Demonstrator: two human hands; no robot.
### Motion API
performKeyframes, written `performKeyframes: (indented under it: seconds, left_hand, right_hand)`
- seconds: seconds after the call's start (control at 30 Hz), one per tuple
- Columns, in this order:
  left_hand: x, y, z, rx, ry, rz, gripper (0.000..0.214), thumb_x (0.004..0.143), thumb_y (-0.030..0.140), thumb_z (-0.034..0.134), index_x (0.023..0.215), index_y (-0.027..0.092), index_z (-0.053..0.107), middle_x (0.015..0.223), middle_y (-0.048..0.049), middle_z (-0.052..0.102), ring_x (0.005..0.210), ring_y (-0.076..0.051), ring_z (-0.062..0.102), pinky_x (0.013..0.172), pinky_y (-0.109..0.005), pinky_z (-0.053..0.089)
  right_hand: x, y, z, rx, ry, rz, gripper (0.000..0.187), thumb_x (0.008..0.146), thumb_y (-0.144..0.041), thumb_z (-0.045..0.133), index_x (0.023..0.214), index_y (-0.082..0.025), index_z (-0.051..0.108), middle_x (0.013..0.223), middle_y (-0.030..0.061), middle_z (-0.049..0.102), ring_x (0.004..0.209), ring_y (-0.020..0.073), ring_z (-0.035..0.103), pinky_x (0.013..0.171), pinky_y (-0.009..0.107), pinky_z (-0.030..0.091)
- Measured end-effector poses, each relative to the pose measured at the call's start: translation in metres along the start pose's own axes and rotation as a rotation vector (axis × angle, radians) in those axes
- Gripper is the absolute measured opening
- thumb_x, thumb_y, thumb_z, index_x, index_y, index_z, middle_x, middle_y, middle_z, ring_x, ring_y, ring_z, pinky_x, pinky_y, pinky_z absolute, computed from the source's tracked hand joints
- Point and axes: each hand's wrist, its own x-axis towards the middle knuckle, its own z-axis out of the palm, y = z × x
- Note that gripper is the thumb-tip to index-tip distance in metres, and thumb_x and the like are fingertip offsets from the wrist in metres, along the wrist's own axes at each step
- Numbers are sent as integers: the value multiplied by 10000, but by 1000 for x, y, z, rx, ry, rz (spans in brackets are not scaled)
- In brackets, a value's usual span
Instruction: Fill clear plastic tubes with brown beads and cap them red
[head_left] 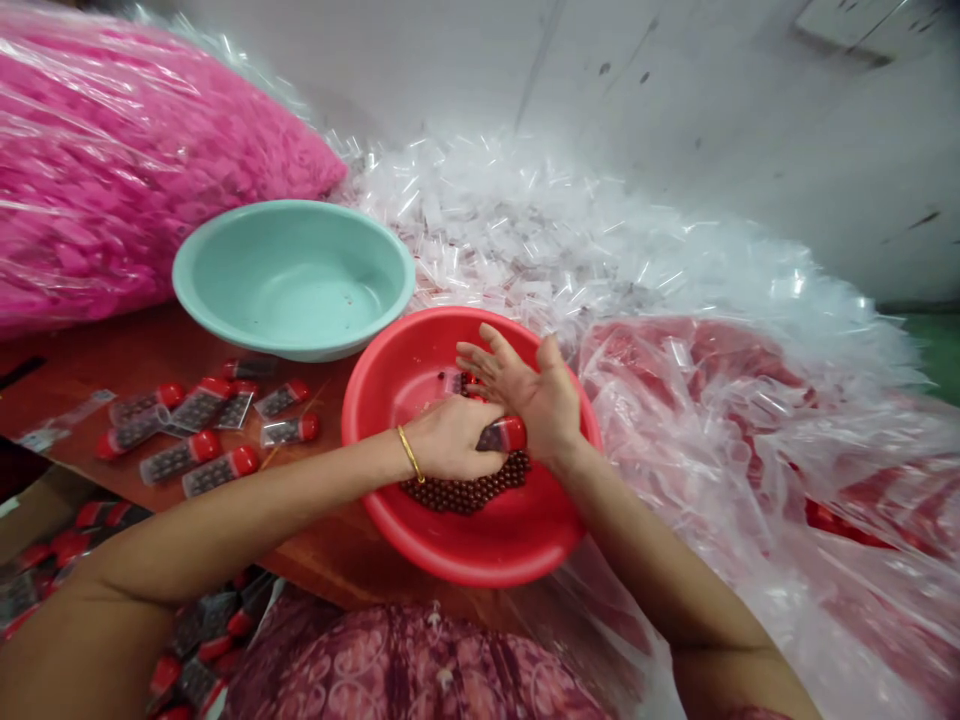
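My left hand (452, 440), with a gold bangle at its wrist, is closed around a small clear tube (491, 437) filled with dark balls. The tube's red cap (513, 433) points right, towards my other hand. Fingers spread and palm turned up, my right hand (536, 392) is beside the cap; whether it touches the cap I cannot tell. Both hands are over a red basin (480, 570). Dark brown balls (465, 495) lie in the bottom of it. Another red-capped piece, partly hidden by my fingers, shows behind my left hand.
A pale green basin (292, 270) stands behind left. Several filled, red-capped tubes (180, 457) lie on the brown table (330, 540), more below its edge. A bag of pink pieces (150, 150), a heap of clear tubes (510, 220) and a plastic bag with red contents (690, 400) surround the basins.
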Motion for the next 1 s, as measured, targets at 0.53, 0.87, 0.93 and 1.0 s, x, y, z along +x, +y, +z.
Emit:
performKeyframes:
  seconds: [0.53, 0.87, 0.93, 1.0]
  left_hand:
    - [-168, -96, -68, 932, 301, -585, 247, 904, 359, 366, 909, 195, 551, 821, -35, 647, 730, -164, 586, 596, -228, 373]
    - [3, -48, -49, 855, -121, 122, 287, 853, 124, 421, 1053, 167, 621, 942, -115, 652, 868, -203, 578, 718, -299, 423]
    - [34, -59, -37, 900, -244, 113, 272, 833, 125, 461, 1037, 178, 632, 964, -123, 655, 866, -208, 588, 688, -293, 423]
    - [52, -70, -29, 950, -364, 88, 232, 829, 139, 479, 986, 185, 643, 964, -105, 667, 861, -197, 600, 681, -278, 422]
  right_hand:
    - [27, 52, -29, -1361, -170, -15, 383, 859, -372, 441, 1120, -122, 570, 1079, 175, 616, 931, 279, 606, 721, 338, 450]
    - [27, 51, -48, -1337, -20, 160, 353, 827, -252, 410, 1108, -104, 567, 987, 177, 664, 911, 290, 633, 713, 336, 462]
    - [19, 52, -56, -1265, 33, 158, 379, 853, -245, 359, 1152, -117, 553, 1013, 164, 664, 938, 273, 630, 757, 336, 458]
    - [10, 56, -63, -1092, 102, 111, 390, 855, -230, 347, 1169, -136, 558, 1064, 138, 657, 981, 246, 616, 820, 326, 447]
